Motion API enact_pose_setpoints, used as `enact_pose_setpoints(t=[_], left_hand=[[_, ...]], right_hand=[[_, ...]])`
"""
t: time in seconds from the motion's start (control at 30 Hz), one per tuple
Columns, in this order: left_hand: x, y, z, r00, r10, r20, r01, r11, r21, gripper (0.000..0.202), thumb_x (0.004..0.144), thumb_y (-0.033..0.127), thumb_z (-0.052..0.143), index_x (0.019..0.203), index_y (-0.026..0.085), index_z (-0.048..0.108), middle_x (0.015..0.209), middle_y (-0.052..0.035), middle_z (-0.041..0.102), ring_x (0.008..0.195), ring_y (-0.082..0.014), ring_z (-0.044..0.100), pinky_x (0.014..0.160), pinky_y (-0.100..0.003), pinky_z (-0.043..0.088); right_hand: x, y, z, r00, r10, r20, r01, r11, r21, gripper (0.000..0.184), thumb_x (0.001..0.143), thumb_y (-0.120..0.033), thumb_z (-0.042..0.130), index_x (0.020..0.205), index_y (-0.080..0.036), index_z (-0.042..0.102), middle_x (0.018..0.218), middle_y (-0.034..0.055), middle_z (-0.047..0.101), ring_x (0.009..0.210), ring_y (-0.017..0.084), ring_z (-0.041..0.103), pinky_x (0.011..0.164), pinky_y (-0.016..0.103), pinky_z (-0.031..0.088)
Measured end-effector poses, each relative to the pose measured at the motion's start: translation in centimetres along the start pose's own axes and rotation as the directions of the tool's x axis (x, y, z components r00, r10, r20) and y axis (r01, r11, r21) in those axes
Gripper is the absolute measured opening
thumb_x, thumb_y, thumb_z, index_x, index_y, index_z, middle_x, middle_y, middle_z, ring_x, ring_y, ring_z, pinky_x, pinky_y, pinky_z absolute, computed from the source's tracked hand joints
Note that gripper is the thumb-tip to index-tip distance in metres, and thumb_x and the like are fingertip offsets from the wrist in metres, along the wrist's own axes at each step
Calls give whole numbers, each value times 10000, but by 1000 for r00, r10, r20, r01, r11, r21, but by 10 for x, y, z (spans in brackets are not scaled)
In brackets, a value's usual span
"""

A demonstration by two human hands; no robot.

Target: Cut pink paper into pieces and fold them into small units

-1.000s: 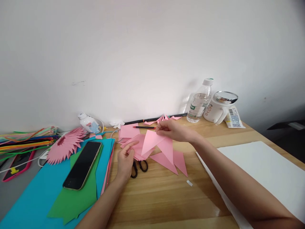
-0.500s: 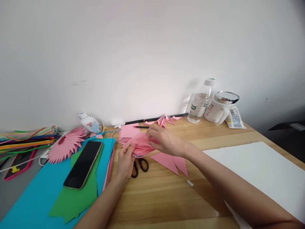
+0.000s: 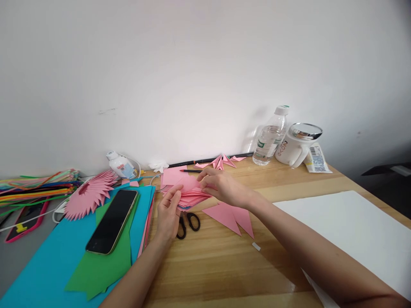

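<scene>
My left hand [image 3: 168, 214] and my right hand [image 3: 223, 186] both pinch a stack of pink paper sheets [image 3: 189, 192] held just above the wooden table [image 3: 224, 265]. The left fingers grip the stack's near left edge, the right fingers its top right side. Black-handled scissors [image 3: 189, 224] lie under the stack, by my left hand. Two pink paper triangles [image 3: 233, 217] rest flat on the table below my right wrist.
A phone [image 3: 112, 220] lies on green and blue paper sheets [image 3: 58, 261] at left, beside a pink folded paper fan [image 3: 88, 194], coloured strips [image 3: 35, 188] and a glue bottle [image 3: 120, 165]. A water bottle [image 3: 269, 136], mug [image 3: 297, 145] and white board [image 3: 356, 231] sit at right.
My right hand brought the lifted pink sheet down onto the stack, then both hands closed on the stack and raised it slightly.
</scene>
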State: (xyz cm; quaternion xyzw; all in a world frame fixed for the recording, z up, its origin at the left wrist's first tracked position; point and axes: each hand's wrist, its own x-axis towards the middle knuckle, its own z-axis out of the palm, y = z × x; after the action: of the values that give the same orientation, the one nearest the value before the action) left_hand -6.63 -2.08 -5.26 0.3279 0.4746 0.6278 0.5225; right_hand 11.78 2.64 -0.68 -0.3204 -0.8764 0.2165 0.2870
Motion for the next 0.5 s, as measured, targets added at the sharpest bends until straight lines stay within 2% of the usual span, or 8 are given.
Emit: enact_pose_setpoints(t=[0.3,0.4,0.5], left_hand=[[-2,2,3,1000,7,6,-7,999,37,402,629,309,735,991,153,659,885,-44,654,684,-112,580,608,-215,466],[-3,2,2,1000,14,28,-17,994,106,399,645,259,694,1026,159,632,737,-6,620,588,-98,540,525,-199,420],[-3,0,0,996,77,47,-82,989,121,329,630,184,648,955,210,610,701,42,577,541,-77,492,470,-172,360]], right_hand=[[2,-1,5,991,134,-28,-131,987,88,134,705,-61,665,607,-130,605,864,66,599,672,119,548,615,248,438],[2,-1,4,984,175,-41,-170,980,108,116,687,-86,690,608,-138,623,828,50,596,669,120,542,622,251,435],[3,3,4,976,214,-37,-208,970,126,86,674,-148,715,618,-149,649,796,42,603,672,129,543,604,249,423]])
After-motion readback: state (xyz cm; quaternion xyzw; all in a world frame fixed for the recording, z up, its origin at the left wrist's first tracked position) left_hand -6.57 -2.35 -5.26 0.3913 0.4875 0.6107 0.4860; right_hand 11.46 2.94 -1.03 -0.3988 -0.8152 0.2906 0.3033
